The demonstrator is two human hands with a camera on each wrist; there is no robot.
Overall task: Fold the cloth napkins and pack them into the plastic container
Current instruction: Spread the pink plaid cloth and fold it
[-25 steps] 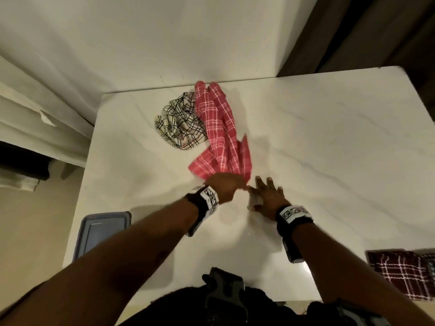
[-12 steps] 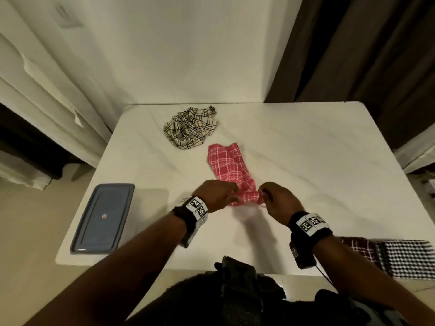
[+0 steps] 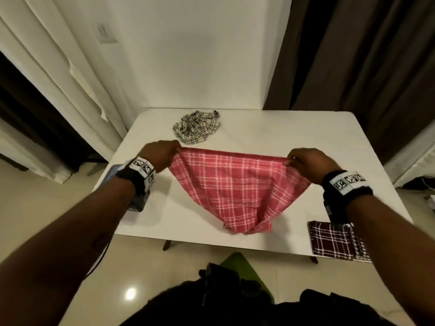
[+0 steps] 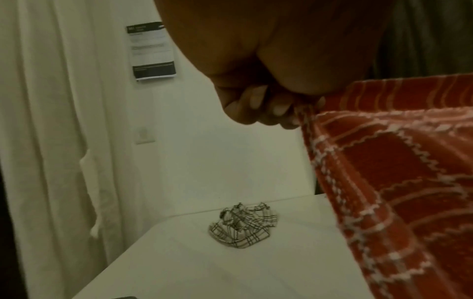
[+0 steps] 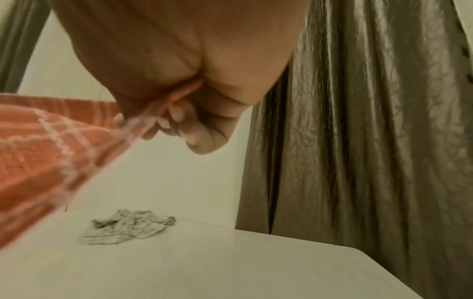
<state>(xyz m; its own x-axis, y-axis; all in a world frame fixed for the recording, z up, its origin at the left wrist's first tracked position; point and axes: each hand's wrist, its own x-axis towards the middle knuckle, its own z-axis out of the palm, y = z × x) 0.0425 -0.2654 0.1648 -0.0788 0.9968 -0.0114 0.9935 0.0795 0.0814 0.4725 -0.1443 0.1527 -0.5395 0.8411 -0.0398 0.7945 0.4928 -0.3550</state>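
Half a second ago both hands were close together, bunching the red-and-white plaid cloth napkin (image 3: 237, 191) low on the table; now they have lifted and drawn well apart, and the cloth hangs spread between them.

Head view: a white marble-look table (image 3: 294, 137) stands against a white wall, with pale curtains beyond the left hand (image 3: 162, 155) and dark curtains beyond the right hand (image 3: 310, 161). Each hand pinches one top corner of the napkin; its upper edge sags slightly between them, and its lower point bunches near the table's front edge, though whether it touches is unclear. Bare tabletop lies ahead of both hands and out to the right edge. A crumpled cream-and-black checked napkin (image 3: 196, 128) lies just beyond the left hand. A folded dark maroon plaid napkin (image 3: 329, 241) sits under the right forearm at the front corner. A grey-blue flat plastic lid (image 3: 112, 171) shows beside the left wrist.

Left wrist view: curled fingers (image 4: 258, 105) nip the cloth's hem; the weave is red with white zigzag lines. The crumpled napkin lies ahead, below the hand, and a printed paper notice (image 4: 152, 51) hangs on the wall.

Right wrist view: fingers (image 5: 176, 117) clamp the other corner, which is blurred; the dark curtain (image 5: 371, 121) hangs close on the outer side.
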